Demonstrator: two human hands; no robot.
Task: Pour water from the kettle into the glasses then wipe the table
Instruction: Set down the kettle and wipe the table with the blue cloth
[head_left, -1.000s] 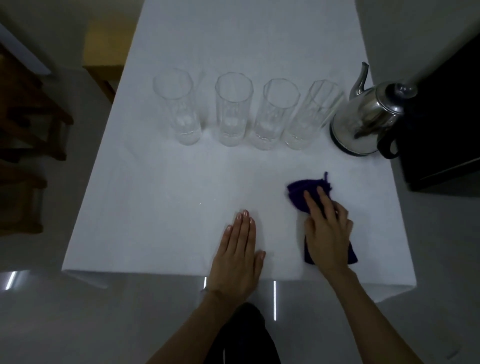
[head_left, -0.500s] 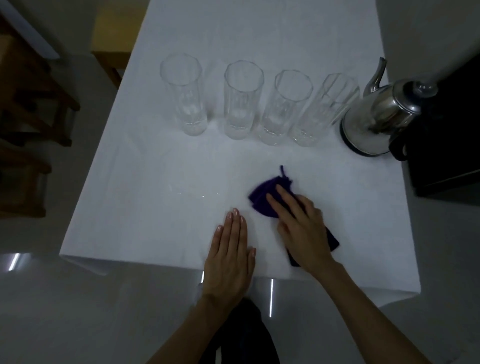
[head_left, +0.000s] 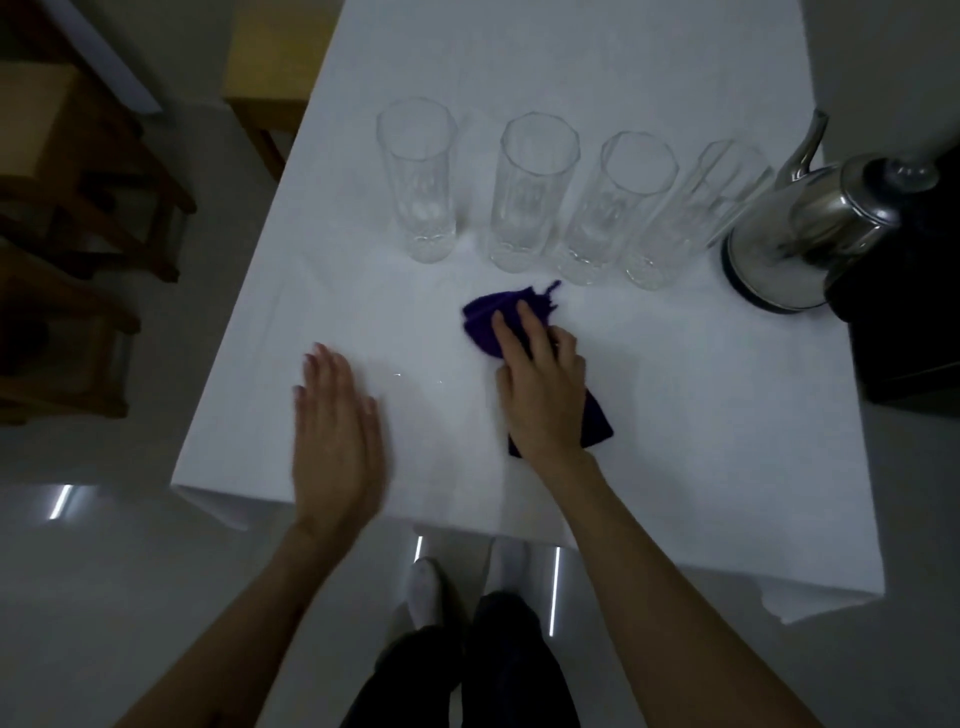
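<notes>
Several tall clear glasses stand in a row across the white table, each with a little water at the bottom. A shiny steel kettle sits at the right end of the row, spout pointing away. My right hand presses flat on a dark purple cloth just in front of the middle glasses; the cloth shows ahead of and behind the hand. My left hand rests flat and open on the table near its front edge. A few small water drops glint between the hands.
A black box-like object stands at the table's right edge beside the kettle. Wooden chairs stand on the floor to the left. My legs and white socks show below the table's front edge.
My right hand has slid the purple cloth leftward and farther from me, toward the glasses. My left hand has shifted left along the front of the table.
</notes>
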